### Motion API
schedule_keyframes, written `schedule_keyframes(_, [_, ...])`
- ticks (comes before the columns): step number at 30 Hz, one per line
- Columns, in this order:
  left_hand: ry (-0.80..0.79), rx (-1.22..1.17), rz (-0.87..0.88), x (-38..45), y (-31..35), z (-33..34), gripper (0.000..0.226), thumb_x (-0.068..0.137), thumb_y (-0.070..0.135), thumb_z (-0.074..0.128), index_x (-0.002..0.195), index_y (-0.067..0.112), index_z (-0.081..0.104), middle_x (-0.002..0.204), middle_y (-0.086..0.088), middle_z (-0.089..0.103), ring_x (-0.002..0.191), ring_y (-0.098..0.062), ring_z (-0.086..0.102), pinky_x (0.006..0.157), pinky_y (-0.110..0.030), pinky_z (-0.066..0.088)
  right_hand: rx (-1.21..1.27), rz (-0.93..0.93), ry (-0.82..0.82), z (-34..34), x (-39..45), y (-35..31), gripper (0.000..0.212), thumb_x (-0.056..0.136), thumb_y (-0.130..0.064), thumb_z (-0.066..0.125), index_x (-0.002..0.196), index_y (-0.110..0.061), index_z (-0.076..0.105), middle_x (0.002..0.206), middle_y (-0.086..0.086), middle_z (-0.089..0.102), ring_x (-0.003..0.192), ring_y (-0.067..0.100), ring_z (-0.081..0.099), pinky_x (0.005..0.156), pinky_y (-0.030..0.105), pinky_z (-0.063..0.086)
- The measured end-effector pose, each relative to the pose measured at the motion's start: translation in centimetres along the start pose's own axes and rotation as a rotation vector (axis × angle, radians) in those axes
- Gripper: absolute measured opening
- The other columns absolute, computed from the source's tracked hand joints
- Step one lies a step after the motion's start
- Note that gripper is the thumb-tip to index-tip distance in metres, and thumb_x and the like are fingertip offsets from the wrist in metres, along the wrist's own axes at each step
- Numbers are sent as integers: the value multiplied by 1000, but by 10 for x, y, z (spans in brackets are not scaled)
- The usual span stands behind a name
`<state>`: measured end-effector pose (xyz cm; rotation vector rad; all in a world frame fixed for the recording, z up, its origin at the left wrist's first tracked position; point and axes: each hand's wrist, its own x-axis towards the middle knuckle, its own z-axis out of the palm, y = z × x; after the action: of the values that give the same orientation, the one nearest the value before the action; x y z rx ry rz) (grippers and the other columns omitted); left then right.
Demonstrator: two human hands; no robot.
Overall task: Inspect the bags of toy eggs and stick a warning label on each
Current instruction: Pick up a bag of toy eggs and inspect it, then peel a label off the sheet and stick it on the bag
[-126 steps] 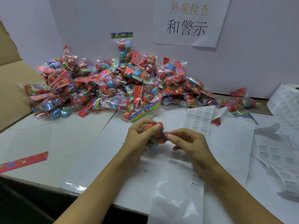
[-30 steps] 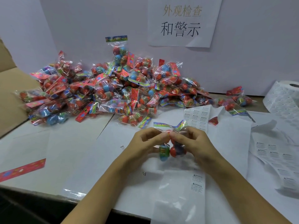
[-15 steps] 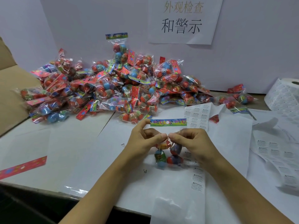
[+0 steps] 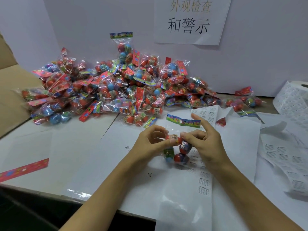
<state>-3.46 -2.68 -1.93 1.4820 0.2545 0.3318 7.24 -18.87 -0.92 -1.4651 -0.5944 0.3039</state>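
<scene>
Clear, glossy, crinkled plastic film is seen on the bag (image 4: 178, 147) and on the heap of bags (image 4: 116, 90) at 11 o'clock. Matt white paper label sheets (image 4: 283, 155) are spread at 3 o'clock; dull brown cardboard (image 4: 10, 90) is seen at 9.

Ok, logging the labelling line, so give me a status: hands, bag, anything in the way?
Both hands, left and right, pinch one bag of toy eggs. No label seen on it. Nothing in the way; label sheet lies under the right hand.

White table (image 4: 33, 147) under heaped egg bags (image 4: 116, 90), label sheets (image 4: 283, 157)
</scene>
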Motion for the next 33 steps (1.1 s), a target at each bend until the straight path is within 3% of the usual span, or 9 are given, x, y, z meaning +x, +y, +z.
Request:
schedule_keyframes(5, [13, 14, 14, 0, 2, -1, 30, 73, 31, 87, 95, 19, 70, 102, -12, 77, 102, -33, 74, 88, -50, 58, -19, -43, 27, 1, 1, 1, 51, 86, -14, 78, 125, -40, 58, 71, 6, 74, 68, 16, 72, 73, 15, 54])
schedule_keyframes(10, [32, 48, 13, 2, 0, -3, 39, 73, 35, 87, 103, 17, 68, 103, -9, 78, 101, -28, 75, 89, -47, 61, -25, -25, 39, 2, 2, 2, 48, 85, -21, 81, 121, -42, 58, 76, 4, 76, 79, 12, 75, 85, 28, 55])
schedule_keyframes(14, [144, 23, -12, 4, 0, -8, 55, 61, 49, 91, 105, 25, 68, 103, -4, 78, 100, -26, 75, 82, -42, 63, 10, 79, 60, 1, 5, 0, 86, 64, -52, 85, 140, -35, 48, 102, -7, 78, 100, 9, 73, 97, 34, 51])
schedule_keyframes(18, [380, 13, -6, 10, -3, -15, 53, 68, 36, 95, 110, 30, 62, 104, 2, 77, 97, -18, 75, 83, -38, 62, 87, 128, 136, -2, 7, -3, 86, 63, -56, 80, 138, -27, 50, 101, -7, 78, 98, 10, 74, 96, 41, 55])
schedule_keyframes(22, [581, 363, 168, 10, -5, -22, 58, 82, 33, 85, 130, 31, 51, 128, 14, 57, 113, -6, 56, 90, -6, 34, 78, 144, 146, -2, 7, -3, 85, 60, -61, 78, 133, -24, 54, 95, -3, 79, 93, 12, 75, 82, 34, 57])
schedule_keyframes(25, [673, 624, 361, 7, -5, -18, 38, 84, 30, 84, 114, 15, 68, 132, -1, 58, 133, -21, 42, 108, -17, 29, 68, 154, 150, -1, 8, -2, 69, 70, -55, 76, 129, -25, 56, 94, -3, 79, 92, 12, 75, 80, 33, 56])
schedule_keyframes(28, [545, 806, 479, 2, -6, -8, 37, 78, 53, 81, 78, 16, 77, 138, -6, 56, 143, -29, 32, 118, -37, 21, 67, 159, 163, -3, 9, 1, 46, 86, -42, 74, 125, -25, 57, 92, -2, 79, 89, 12, 75, 78, 32, 55])
schedule_keyframes(30, [329, 956, 528, -3, -6, -4, 54, 70, 76, 68, 73, 22, 76, 146, -1, 51, 149, -28, 24, 121, -41, 14, 66, 151, 176, -5, 10, 2, 37, 90, -37, 72, 123, -25, 58, 91, -2, 79, 88, 11, 75, 75, 30, 54])
schedule_keyframes(33, [36, 1123, 569, -8, -10, 0, 64, 58, 88, 66, 77, 28, 77, 156, 1, 41, 156, -26, 8, 124, -53, 9, 65, 150, 205, -8, 12, 2, 29, 93, -33, 70, 119, -26, 59, 89, -2, 78, 85, 10, 75, 72, 30, 53])
